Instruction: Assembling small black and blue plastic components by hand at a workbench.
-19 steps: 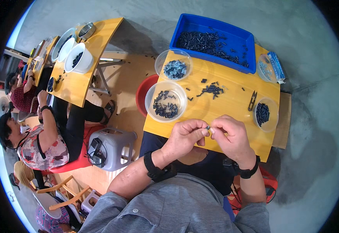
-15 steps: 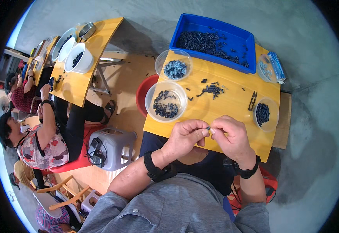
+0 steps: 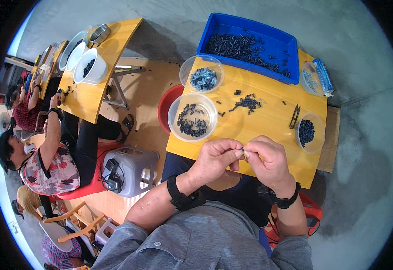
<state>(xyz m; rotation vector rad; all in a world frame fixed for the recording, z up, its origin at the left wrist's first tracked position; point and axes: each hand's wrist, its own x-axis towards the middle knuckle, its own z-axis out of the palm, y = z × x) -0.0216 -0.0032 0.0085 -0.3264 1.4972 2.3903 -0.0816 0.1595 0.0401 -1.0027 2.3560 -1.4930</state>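
Just past the near edge of the yellow table, my hands meet fingertip to fingertip. A tiny dark part [image 3: 242, 149] shows between them, too small to make out in detail. My left hand [image 3: 216, 156] pinches it between thumb and forefinger. From the other side, my right hand [image 3: 269, 161] has its thumb and forefinger closed on it too. Left of them stands a clear round tub [image 3: 171, 118] of small black pieces. Loose black cylindrical pieces [image 3: 247, 104] lie in a small pile beyond my hands. A round tub [image 3: 318, 145] at the right holds more black pieces.
Dark thread snips [image 3: 294, 117] lie near the right tub. A large blue tray [image 3: 250, 66] of black pieces covers the table's far side. Another clear tub [image 3: 184, 72] holds bluish bits. A red bucket [image 3: 164, 108] stands left of the table; a co-worker [image 3: 52, 168] sits further left.
My fingers have shifted slightly around the small part, still pinching it. At the left, the co-worker's arm has moved a little.
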